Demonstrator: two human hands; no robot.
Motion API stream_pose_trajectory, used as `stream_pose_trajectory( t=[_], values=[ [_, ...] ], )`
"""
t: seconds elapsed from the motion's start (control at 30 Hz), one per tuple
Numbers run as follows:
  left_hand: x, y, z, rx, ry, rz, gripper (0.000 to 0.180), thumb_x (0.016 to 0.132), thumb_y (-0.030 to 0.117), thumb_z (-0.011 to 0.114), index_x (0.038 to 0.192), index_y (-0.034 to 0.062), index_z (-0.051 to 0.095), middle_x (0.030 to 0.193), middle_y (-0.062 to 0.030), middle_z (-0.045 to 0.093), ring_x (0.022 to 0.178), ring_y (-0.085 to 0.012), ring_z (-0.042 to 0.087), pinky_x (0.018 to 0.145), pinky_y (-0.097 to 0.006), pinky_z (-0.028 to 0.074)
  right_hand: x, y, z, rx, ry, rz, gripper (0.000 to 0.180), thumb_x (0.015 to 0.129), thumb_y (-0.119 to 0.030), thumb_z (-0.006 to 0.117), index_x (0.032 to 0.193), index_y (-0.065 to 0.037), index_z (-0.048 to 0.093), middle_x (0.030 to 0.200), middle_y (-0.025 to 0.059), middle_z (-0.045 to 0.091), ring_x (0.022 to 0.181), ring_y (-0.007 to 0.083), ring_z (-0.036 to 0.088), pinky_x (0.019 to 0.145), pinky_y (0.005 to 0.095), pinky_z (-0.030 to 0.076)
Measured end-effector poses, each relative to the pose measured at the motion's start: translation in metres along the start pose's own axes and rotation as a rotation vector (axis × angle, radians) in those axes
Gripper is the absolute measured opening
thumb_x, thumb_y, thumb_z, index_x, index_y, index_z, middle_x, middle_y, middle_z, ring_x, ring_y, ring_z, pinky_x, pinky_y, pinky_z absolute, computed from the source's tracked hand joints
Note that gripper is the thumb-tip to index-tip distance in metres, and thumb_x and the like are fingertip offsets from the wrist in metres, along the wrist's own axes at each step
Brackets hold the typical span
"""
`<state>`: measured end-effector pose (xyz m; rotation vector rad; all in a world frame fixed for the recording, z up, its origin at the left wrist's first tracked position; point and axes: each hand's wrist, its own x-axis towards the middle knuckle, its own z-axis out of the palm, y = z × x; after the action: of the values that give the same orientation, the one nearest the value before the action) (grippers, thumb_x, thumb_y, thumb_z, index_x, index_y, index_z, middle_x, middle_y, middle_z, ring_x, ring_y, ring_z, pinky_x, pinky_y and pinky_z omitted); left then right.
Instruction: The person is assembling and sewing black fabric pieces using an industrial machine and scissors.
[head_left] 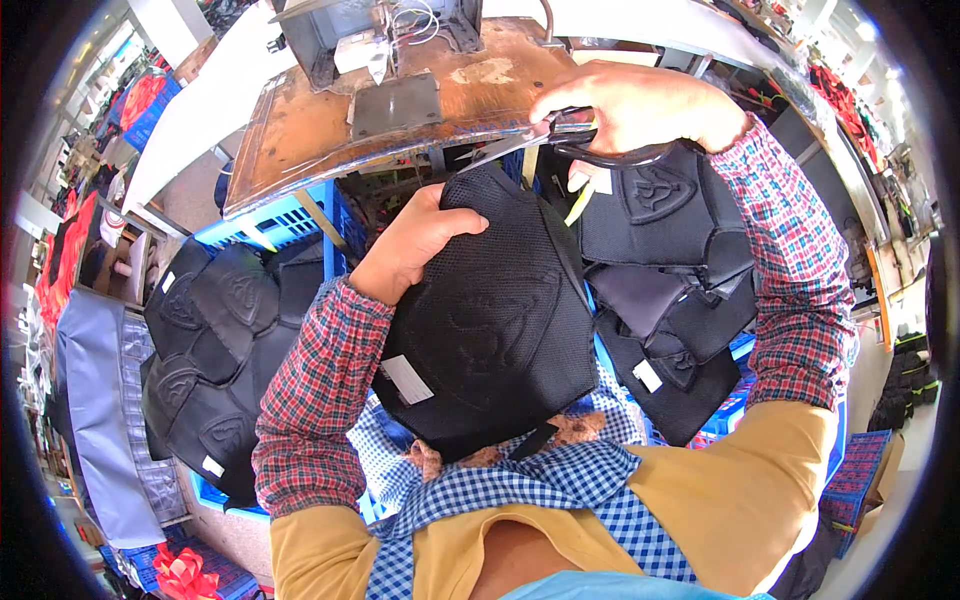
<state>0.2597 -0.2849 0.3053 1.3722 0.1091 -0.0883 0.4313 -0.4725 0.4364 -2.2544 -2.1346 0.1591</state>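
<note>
While left hand (418, 243) pinches black panel (490, 320), right hand (645, 108) grips scissors (500, 148) | tabletop (490, 98) ahead | black pieces (235, 300) beside

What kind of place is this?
Probably a factory or workshop making fabric goods: the right hand holds scissors near the top of a black padded piece, similar black pieces are heaped on both sides, and a worn wooden worktable stands ahead.

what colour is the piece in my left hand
The piece in your left hand is black; the head view shows it best.
</note>
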Motion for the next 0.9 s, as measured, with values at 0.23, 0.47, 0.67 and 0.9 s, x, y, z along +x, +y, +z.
stream_pose_trajectory(
  t=[0.23, 0.47, 0.67, 0.9],
  values=[
    [0.002, -0.005, -0.003, -0.006, 0.012, -0.011, 0.027, 0.076, 0.002, 0.061, 0.103, -0.0050, 0.064, 0.093, -0.0072, 0.067, 0.081, -0.0146, 0.064, 0.078, -0.027, 0.050, 0.002, -0.009, -0.008, -0.010, -0.006, -0.017, 0.037, 0.069, -0.018, 0.077, 0.101, -0.005, 0.063, 0.084, 0.0139, 0.064, 0.078, 0.0312, 0.061, 0.072, 0.0399, 0.047],
    [0.010, -0.013, -0.001, -0.054, -0.009, -0.026, 0.025, 0.076, 0.002, 0.063, 0.099, -0.0058, 0.065, 0.092, -0.0070, 0.068, 0.080, -0.0152, 0.063, 0.077, -0.027, 0.049, 0.000, -0.010, -0.011, -0.066, -0.028, -0.057, 0.037, 0.071, -0.022, 0.076, 0.102, -0.006, 0.065, 0.085, 0.0134, 0.065, 0.081, 0.0307, 0.061, 0.075, 0.0404, 0.048],
    [0.015, -0.017, -0.004, -0.073, -0.009, -0.055, 0.027, 0.076, 0.002, 0.064, 0.101, -0.0057, 0.064, 0.093, -0.0084, 0.068, 0.081, -0.0170, 0.064, 0.078, -0.028, 0.050, -0.008, 0.006, -0.004, -0.140, 0.031, -0.086, 0.038, 0.074, -0.025, 0.076, 0.104, -0.005, 0.066, 0.086, 0.0135, 0.065, 0.077, 0.0303, 0.061, 0.074, 0.0405, 0.049],
    [0.022, -0.006, -0.015, -0.125, -0.010, -0.098, 0.030, 0.075, 0.004, 0.065, 0.104, -0.0039, 0.063, 0.095, -0.0091, 0.067, 0.083, -0.0184, 0.065, 0.078, -0.030, 0.051, 0.032, 0.098, 0.020, 0.018, 0.310, 0.387, 0.047, 0.070, -0.039, 0.079, 0.098, -0.002, 0.067, 0.082, 0.0158, 0.067, 0.080, 0.0291, 0.065, 0.075, 0.0381, 0.049]
  ],
)
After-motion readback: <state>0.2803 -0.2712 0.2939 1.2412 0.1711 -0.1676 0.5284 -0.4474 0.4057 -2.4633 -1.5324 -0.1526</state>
